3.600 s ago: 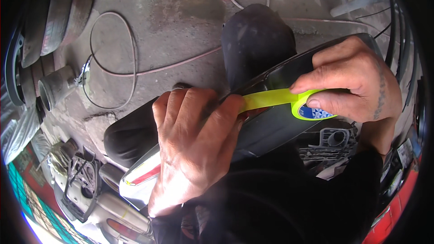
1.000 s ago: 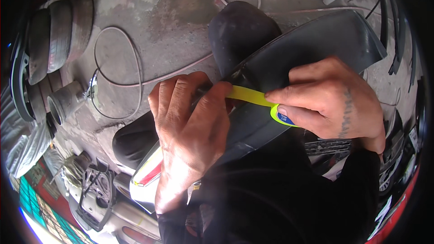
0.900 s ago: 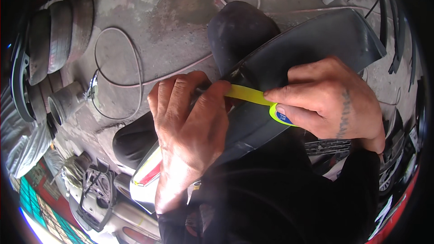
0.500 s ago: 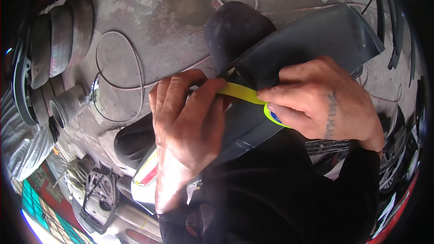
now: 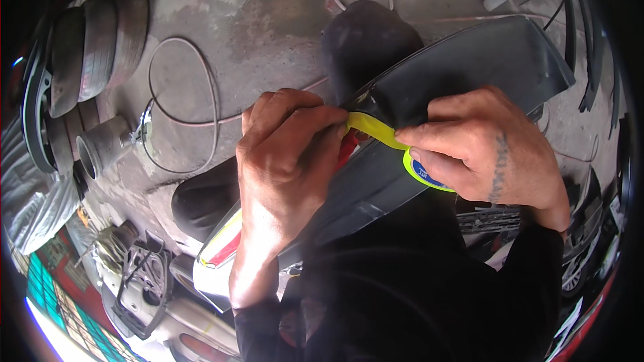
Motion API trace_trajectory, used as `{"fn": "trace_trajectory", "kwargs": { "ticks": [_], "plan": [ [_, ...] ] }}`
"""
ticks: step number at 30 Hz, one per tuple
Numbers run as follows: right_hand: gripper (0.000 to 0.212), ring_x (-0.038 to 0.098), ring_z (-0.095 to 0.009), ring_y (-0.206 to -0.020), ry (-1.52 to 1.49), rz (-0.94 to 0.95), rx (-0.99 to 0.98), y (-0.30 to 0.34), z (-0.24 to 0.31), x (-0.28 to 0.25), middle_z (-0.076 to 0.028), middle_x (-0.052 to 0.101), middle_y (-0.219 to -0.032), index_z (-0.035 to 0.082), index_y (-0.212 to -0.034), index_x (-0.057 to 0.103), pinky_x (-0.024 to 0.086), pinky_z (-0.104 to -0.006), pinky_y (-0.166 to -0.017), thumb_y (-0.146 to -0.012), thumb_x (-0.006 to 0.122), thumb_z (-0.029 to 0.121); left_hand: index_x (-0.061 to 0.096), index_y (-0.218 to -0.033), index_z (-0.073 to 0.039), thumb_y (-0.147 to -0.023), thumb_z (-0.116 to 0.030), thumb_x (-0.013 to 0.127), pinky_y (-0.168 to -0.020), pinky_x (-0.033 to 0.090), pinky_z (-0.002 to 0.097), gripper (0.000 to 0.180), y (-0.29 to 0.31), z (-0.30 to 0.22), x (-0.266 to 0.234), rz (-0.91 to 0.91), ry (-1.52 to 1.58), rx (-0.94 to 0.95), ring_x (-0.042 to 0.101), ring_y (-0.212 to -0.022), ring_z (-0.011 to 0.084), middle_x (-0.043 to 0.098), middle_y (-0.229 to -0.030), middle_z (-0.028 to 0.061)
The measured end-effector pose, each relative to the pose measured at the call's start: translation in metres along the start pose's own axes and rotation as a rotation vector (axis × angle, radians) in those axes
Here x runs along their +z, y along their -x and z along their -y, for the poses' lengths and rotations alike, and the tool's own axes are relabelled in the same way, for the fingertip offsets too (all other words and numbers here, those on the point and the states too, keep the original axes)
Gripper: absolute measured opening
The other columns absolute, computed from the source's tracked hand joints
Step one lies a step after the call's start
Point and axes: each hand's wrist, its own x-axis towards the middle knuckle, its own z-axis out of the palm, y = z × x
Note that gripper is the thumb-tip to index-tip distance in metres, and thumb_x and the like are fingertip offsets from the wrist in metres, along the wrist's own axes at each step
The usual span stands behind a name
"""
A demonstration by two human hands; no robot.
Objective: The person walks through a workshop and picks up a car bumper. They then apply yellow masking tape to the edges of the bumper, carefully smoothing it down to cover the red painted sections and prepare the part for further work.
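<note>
A long dark grey car body panel (image 5: pixel 479 57) lies slanted across my lap. It carries a red section (image 5: pixel 346 150) with bright yellow tape along its edge, partly hidden behind my left hand (image 5: pixel 285 161). The fingers of that hand are closed, pressing the end of a yellow tape strip (image 5: pixel 376 129) at the panel's edge. My right hand (image 5: pixel 486 151) grips the tape roll (image 5: pixel 424 171), which has a blue core label, between thumb and fingers. The strip stretches between both hands above the panel.
Used tyres (image 5: pixel 100 47) stand at the far left, next to a grey metal pipe (image 5: pixel 100 147). A thin hose (image 5: pixel 218 107) loops over the concrete floor (image 5: pixel 282 67). Car parts (image 5: pixel 144 281) are piled at lower left, and dark strips (image 5: pixel 590 47) lean at the right.
Both hands have shifted slightly to the right in the picture, as have the panel and floor. The strip now slopes more steeply down to the roll, and more of the red section shows.
</note>
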Motion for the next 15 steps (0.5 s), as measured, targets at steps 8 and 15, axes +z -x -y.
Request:
{"fn": "trace_trajectory", "kwargs": {
  "ticks": [8, 15],
  "plan": [
    [0.023, 0.06, -0.031, -0.056, 0.024, -0.023, -0.034, 0.002, 0.0021, 0.0042, -0.01, 0.059, -0.068, 0.004, -0.106, 0.082, 0.046, -0.0441, -0.053, -0.083, 0.08, 0.009, 0.084, -0.11, -0.015, -0.079, 0.003, 0.084, -0.09, 0.049, 0.0396, 0.036, 0.0066, -0.0034, 0.0034, -0.003, 0.061, 0.005, 0.065, -0.098, 0.0282, 0.069, -0.104, 0.0064],
    [0.02, 0.061, -0.032, -0.059, 0.007, 0.014, 0.007, 0.0033, 0.0075, 0.005, -0.01, 0.058, -0.068, 0.004, -0.105, 0.082, 0.047, -0.0444, -0.055, -0.086, 0.08, 0.01, 0.084, -0.109, -0.013, -0.077, 0.01, 0.076, -0.095, 0.051, 0.039, 0.041, 0.005, -0.0025, -0.0021, 0.05, -0.193, 0.183, 0.067, -0.101, 0.0272, 0.068, -0.107, 0.0088]
  ]
}}
